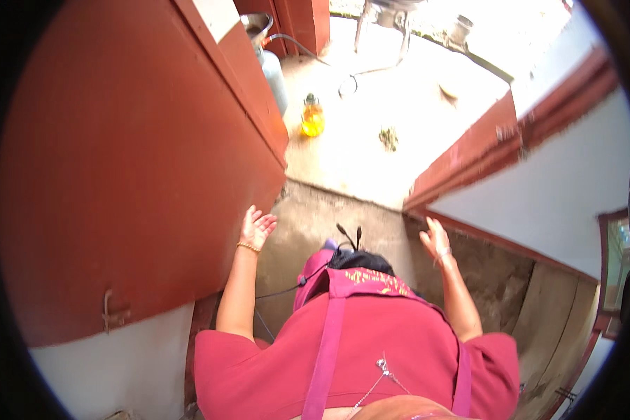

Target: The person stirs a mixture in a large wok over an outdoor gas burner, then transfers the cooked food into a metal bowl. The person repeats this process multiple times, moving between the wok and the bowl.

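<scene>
My left hand (257, 227) hangs open at my side, fingers spread, with a gold bangle on the wrist. It is close to the edge of a red-brown door (133, 161) on my left and holds nothing. My right hand (436, 240) is also open and empty, near the base of the red-and-white wall (539, 189) on my right. Below, my pink garment (357, 343) fills the lower middle of the view. I stand in a doorway on a rough concrete step (329, 217).
Ahead on the bright concrete floor stands a bottle of yellow liquid (312, 116). A grey gas cylinder (273, 73) with a hose stands by the door's far edge. A small green clump (388, 137) lies on the floor. Metal stand legs (381, 28) rise farther back.
</scene>
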`<state>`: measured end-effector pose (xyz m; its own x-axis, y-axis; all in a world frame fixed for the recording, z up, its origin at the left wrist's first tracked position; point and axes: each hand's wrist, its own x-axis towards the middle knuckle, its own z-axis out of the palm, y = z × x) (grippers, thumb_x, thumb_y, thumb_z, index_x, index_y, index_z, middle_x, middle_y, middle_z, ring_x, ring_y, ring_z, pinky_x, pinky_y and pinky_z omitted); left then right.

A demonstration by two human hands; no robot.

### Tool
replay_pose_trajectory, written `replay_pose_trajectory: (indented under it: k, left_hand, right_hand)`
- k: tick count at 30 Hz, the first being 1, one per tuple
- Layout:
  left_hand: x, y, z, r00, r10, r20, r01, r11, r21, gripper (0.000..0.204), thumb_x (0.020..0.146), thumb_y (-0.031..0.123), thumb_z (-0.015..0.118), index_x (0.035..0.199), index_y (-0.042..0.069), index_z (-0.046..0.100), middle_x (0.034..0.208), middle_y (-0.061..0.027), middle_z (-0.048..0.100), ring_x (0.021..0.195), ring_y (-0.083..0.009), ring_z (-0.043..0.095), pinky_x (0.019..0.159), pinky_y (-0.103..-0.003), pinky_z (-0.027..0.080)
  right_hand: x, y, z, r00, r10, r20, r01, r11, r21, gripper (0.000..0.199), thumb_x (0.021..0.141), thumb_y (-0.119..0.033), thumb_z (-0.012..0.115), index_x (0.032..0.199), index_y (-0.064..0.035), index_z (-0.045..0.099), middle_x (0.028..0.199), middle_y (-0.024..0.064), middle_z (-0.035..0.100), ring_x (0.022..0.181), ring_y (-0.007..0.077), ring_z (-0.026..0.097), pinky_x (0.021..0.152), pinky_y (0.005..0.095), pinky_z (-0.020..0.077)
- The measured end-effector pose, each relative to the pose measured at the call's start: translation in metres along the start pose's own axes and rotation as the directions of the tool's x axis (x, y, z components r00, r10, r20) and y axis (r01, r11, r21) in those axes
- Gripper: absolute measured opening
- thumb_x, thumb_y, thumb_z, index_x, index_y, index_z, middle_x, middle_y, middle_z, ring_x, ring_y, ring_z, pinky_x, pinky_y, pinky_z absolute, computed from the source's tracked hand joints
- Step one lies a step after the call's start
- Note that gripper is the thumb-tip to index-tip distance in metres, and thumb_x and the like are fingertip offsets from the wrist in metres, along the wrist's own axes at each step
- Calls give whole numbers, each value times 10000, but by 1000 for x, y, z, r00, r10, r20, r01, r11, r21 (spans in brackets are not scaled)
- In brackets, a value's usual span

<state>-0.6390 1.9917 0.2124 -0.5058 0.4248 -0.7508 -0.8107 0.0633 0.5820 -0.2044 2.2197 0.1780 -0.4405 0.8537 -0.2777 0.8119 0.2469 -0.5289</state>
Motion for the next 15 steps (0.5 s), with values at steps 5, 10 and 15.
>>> replay_pose_trajectory:
  k: [5,10,15]
  left_hand:
    - [129,93,193,963,-64,261,57,998,34,708,799,414,530,1261,-20,215,1080,-213,465,906,-317,546,801,-404,463]
    - [265,187,348,919,-12,395,93,978,-185,731,789,410,539,1248,-57,214,1101,-245,444,954,-342,518,822,-435,441]
    - [364,265,420,967,13,253,103,892,-440,903,728,415,613,1303,-36,82,1157,-252,399,1002,-363,479,858,-447,397]
  right_hand:
    - [68,-9,-23,987,155,-44,-151,986,76,512,699,-174,543,1162,27,454,1135,242,480,870,309,573,786,370,444]
    - [219,-22,-30,958,206,-201,-171,969,178,502,700,-181,570,1139,44,482,1028,254,553,946,251,575,810,318,437]
    - [401,-32,-73,975,107,-197,-87,991,104,465,715,-181,584,1138,-4,504,969,226,583,848,306,592,752,361,458]
